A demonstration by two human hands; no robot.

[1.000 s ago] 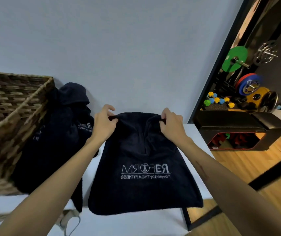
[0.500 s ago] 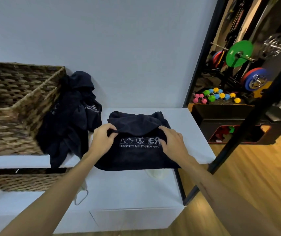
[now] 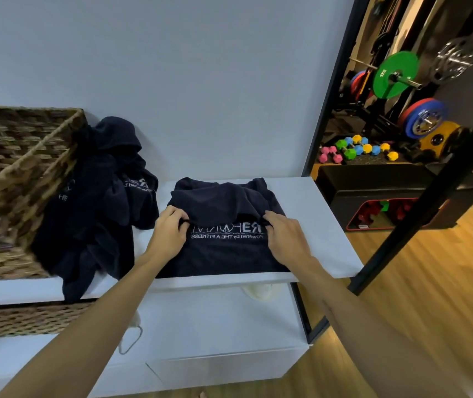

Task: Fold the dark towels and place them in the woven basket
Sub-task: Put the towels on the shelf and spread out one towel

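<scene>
The basket (image 3: 25, 179) was seen at the far left, tilted, with its opening turned toward the camera. As far as its inside could be seen, no folded towel was lying there, so the placing step was judged as not yet done for any towel. Just to the right of the basket, and touching its side, a pile (image 3: 97, 196) of dark towels was heaped unfolded, with one end hanging over the front edge of the shelf (image 3: 315, 219). These were judged to be still waiting for folding.

Further right of the basket, near the middle of the shelf, one towel (image 3: 224, 251) was laid flat with its white print facing up. Its far part was doubled toward the near part, so the fold was judged as begun but not finished.

The left hand (image 3: 169, 234) was held at the towel's left side, on the side nearer to the basket, with the fingers curled and the folded edge pinched. The right hand (image 3: 284, 239) was held at the towel's right side, on the side away from the basket, with the same edge grasped between the fingers and thumb. Both forearms were stretched forward from the bottom of the view, and both palms were turned downward.
</scene>
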